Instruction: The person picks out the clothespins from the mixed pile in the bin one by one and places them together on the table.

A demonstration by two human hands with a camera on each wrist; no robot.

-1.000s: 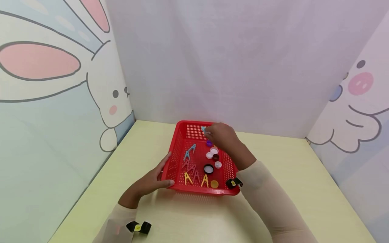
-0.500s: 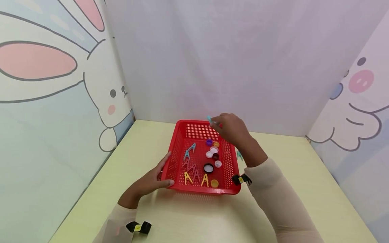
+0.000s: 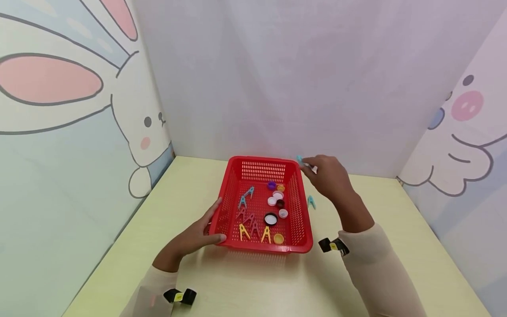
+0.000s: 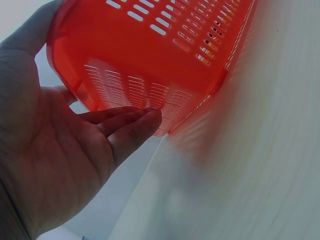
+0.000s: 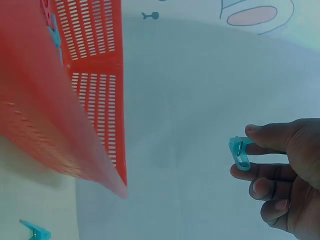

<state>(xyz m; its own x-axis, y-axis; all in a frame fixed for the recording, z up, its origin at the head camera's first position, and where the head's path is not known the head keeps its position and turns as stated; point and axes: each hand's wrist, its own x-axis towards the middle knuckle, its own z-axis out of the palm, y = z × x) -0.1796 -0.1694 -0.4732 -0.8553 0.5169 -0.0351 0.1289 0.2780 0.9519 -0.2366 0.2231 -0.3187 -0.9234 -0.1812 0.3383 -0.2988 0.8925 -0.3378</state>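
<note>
A red plastic basket (image 3: pixel 264 248) stands on the table. My left hand (image 3: pixel 193 240) holds its near left corner; in the left wrist view the thumb lies over the rim and the fingers touch the outer wall. Beyond the basket's far right corner, my right hand (image 3: pixel 332 178) pinches a teal clothespin (image 5: pixel 241 153) between thumb and fingers, above the table. Another teal clothespin (image 3: pixel 311 202) lies on the table just right of the basket. Inside on the left are blue clothespins (image 3: pixel 249 192), pink clothespins (image 3: pixel 255 228) and yellow clothespins (image 3: pixel 244 231).
Several bottle caps lie in the basket's right part, among them a purple cap (image 3: pixel 271 185), a black-rimmed cap (image 3: pixel 271 219) and a yellow cap (image 3: pixel 278 239). Pale yellow tabletop (image 3: pixel 356 268) surrounds the basket. A plain back curtain (image 3: pixel 277 88) and printed side walls enclose the table.
My right hand has carried the teal clothespin from over the basket's far side to the right, past the rim. The clothespin on the table has come into sight. My left hand has stayed put.
</note>
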